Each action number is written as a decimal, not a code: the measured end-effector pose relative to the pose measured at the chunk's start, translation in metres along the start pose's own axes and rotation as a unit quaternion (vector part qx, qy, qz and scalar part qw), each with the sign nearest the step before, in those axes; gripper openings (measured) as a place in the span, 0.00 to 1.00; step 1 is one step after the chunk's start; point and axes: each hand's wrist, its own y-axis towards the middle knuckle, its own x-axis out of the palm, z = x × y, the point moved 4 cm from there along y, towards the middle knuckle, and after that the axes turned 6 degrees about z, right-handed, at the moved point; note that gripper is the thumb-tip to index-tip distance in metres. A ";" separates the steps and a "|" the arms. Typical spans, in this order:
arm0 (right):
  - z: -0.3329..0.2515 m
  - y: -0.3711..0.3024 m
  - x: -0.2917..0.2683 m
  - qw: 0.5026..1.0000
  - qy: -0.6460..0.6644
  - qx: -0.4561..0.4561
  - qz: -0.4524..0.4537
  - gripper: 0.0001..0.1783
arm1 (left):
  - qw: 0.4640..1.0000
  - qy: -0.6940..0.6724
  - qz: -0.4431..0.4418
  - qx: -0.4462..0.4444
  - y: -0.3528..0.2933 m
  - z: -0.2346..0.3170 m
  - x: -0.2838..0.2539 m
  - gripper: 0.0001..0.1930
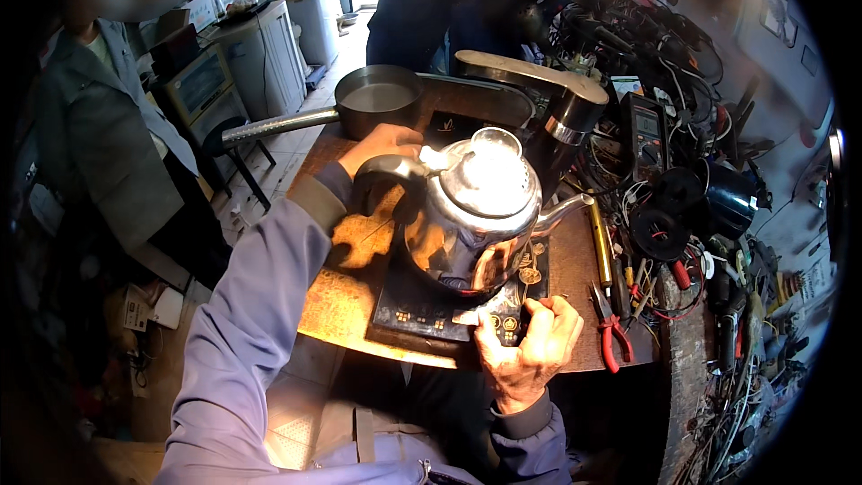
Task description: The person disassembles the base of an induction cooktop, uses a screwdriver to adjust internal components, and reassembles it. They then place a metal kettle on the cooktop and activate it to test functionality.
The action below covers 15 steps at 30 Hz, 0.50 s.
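A shiny steel kettle (467,242) with a curved spout and dark handle stands on a black induction cooktop (409,313). Behind the kettle's handle, my left hand (382,148) reaches toward the cooktop's far left side. Its fingertips are partly hidden, so its grip is unclear. At the cooktop's front right corner, my right hand (532,350) has its thumb on the front panel and its fingers bent at the right side. Beyond my left hand sits a dark saucepan (381,90), its long metal handle pointing left.
Red-handled pliers (612,332) and a brass-coloured rod (600,242) lie right of the cooktop. A multimeter (646,130) stands amid tangled cables. One person (117,135) is at the left, another (417,4) beyond the table. A stool (238,139) stands left.
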 end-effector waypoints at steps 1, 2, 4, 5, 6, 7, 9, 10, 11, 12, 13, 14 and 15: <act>0.005 -0.003 0.001 1.000 0.004 0.005 0.006 0.33 | 1.000 -0.013 0.000 -0.013 -0.010 0.011 -0.005 0.22; 0.009 -0.007 0.003 1.000 0.012 0.010 0.013 0.34 | 0.999 -0.023 0.003 -0.027 -0.024 0.025 -0.012 0.20; 0.012 -0.010 0.001 0.997 0.055 0.034 0.030 0.34 | 0.995 0.027 0.086 -0.051 -0.054 0.037 -0.036 0.17; 0.018 -0.012 0.002 0.994 0.075 0.073 0.035 0.34 | 0.988 0.018 0.148 -0.044 -0.064 0.046 -0.048 0.14; 0.024 -0.016 0.002 0.988 0.095 0.112 0.040 0.33 | 0.975 0.079 0.203 -0.034 -0.073 0.060 -0.064 0.12; 0.026 -0.016 0.000 0.979 0.123 0.158 0.026 0.33 | 0.946 0.190 0.260 0.030 -0.082 0.066 -0.088 0.13; 0.029 -0.017 0.001 0.970 0.144 0.190 0.043 0.31 | 0.872 0.349 0.330 0.088 -0.093 0.073 -0.128 0.14; 0.032 -0.019 0.002 0.971 0.142 0.184 0.052 0.31 | 0.841 0.403 0.351 0.088 -0.097 0.077 -0.145 0.15; 0.030 -0.017 0.002 0.975 0.138 0.164 0.066 0.29 | 0.808 0.476 0.338 0.075 -0.098 0.072 -0.158 0.21; 0.027 -0.016 0.000 0.972 0.143 0.171 0.071 0.27 | 0.801 0.506 0.315 0.060 -0.099 0.061 -0.171 0.23; 0.027 -0.016 0.001 0.969 0.156 0.180 0.066 0.26 | 0.792 0.534 0.293 0.045 -0.098 0.046 -0.183 0.26; 0.027 -0.015 0.001 0.965 0.167 0.191 0.062 0.24 | 0.784 0.559 0.268 0.032 -0.096 0.032 -0.190 0.28; 0.024 -0.014 0.001 0.962 0.177 0.198 0.059 0.21 | 0.794 0.554 0.249 0.037 -0.095 0.020 -0.196 0.36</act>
